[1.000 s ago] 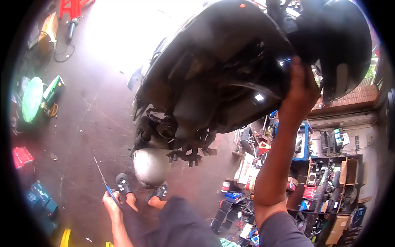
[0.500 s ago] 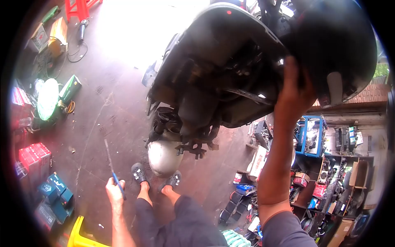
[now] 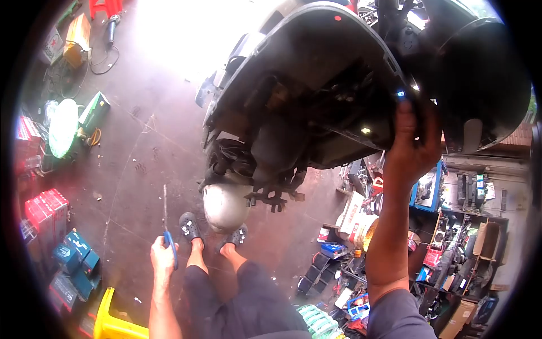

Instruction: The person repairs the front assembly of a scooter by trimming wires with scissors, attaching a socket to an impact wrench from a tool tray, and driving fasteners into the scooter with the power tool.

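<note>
Left hand [image 3: 162, 255]: down low it was, fingers folded together around the blue handle, a firm-looking hold.
Blue-handled tool [image 3: 169, 240]: out over the floor [image 3: 141, 186] it stood, just beside the shoes [image 3: 192, 227], well apart from the big piece above.
Tool weight and feel: light and stiff, by the look of it, with a shaft slim enough to bend under a hard side load; the handle was the place to hold, exactly where the fingers sat (its exact kind was too small to make out).
Tool line: long and straight, its shaft aimed away from the body, handle end back toward the wrist.
Dark shell [image 3: 316, 107]: and there was the big one, raised in front of the person, hollow side to the camera, dark parts crowded inside.
Right hand [image 3: 415, 144]: up high, fingers touching the shell's right edge; whether they clamped it or only rested there, I could not tell.
Shell weight and feel: bulky and rigid, probably heavy with everything attached, perhaps slick on its smooth faces; the rim seemed the surest hold.
Shell line: its long axis slanted from upper right to lower left, ending near the silver piece [image 3: 226, 209].
</note>
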Motion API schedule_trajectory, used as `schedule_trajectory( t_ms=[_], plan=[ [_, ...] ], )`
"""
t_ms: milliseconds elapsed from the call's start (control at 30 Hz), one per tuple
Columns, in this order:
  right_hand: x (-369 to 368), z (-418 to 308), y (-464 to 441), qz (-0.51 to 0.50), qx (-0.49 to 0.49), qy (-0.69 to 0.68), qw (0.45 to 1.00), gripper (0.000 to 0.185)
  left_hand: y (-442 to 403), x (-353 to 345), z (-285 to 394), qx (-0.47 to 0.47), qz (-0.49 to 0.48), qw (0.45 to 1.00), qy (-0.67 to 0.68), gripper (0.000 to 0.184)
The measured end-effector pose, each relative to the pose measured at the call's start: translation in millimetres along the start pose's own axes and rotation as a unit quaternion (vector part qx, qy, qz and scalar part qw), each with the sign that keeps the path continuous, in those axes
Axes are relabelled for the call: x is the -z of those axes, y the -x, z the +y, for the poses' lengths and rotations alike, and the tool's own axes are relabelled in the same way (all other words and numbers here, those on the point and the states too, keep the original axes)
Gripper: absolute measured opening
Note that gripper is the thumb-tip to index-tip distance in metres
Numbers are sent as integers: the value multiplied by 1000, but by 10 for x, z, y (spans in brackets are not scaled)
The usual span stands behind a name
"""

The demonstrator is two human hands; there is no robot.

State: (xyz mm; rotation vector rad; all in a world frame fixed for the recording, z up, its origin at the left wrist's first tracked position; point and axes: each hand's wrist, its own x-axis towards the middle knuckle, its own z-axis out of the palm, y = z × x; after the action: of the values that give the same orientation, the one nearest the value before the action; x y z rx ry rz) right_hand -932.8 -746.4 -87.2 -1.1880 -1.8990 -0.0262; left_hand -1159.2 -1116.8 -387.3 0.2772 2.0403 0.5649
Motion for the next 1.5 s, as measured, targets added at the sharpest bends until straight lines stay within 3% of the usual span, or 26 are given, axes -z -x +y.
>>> schedule_trajectory(
  t_ms=[167, 433, 467, 533, 633, 700, 767, 867, 967, 1000, 1033, 1100, 1133, 1300, 1467, 1500],
  plan=[
    [-128, 60, -39, 40, -23, -113, 993, 33, -433, 183, -221, -4, 81, 990, -114, 24],
    [-177, -16, -71, 66, -3, -81, 995, 34, -799, 827, 32, -30, 150, 962, -227, 30],
    [-165, -22, -78, 67, -2, -50, 996, 36, -887, 859, -15, -40, 158, 956, -243, 35],
    [-182, 36, -90, 76, 0, -42, 996, 38, -990, 871, -18, -143, 212, 921, -295, 39],
    [-227, 101, -113, 83, 7, -61, 995, 41, -887, 798, 419, -192, 205, 938, -202, 41],
    [-192, -20, -133, 69, 14, -1, 998, 42, -729, 671, 865, -255, 159, 953, -42, 38],
    [-151, -43, -142, 53, 15, 68, 996, 40, -419, 518, 1447, -305, 84, 941, 117, 27],
    [-197, 62, -162, 65, 13, 25, 997, 38, 269, 394, 2432, -398, 13, 895, 201, 24],
    [-271, 49, -154, 80, 24, -50, 995, 35, 749, 215, 3181, -505, -85, 830, 219, 29],
    [-253, 48, -166, 75, 42, -21, 996, 34, 763, 66, 3342, -590, -61, 779, 203, 33],
    [-236, 48, -178, 70, 61, 7, 996, 33, 812, -91, 3483, -614, -51, 768, 174, 38],
    [-161, 63, -179, 52, 85, 84, 991, 31, 886, -343, 3698, -584, -89, 795, 137, 45],
    [-151, 66, -184, 50, 80, 91, 991, 30, 827, -536, 3798, -588, -128, 763, 235, 46],
    [-153, 39, -171, 49, -4, -28, 998, 27, 778, -716, 4031, -562, -172, 785, 196, 62],
    [-44, 136, -187, 17, -19, -85, 996, 28, 916, -971, 3819, -629, -95, 751, 175, 75],
    [-3, 182, -177, 7, -22, -95, 995, 29, 1037, -892, 3777, -609, -111, 769, 161, 78]
  ],
)
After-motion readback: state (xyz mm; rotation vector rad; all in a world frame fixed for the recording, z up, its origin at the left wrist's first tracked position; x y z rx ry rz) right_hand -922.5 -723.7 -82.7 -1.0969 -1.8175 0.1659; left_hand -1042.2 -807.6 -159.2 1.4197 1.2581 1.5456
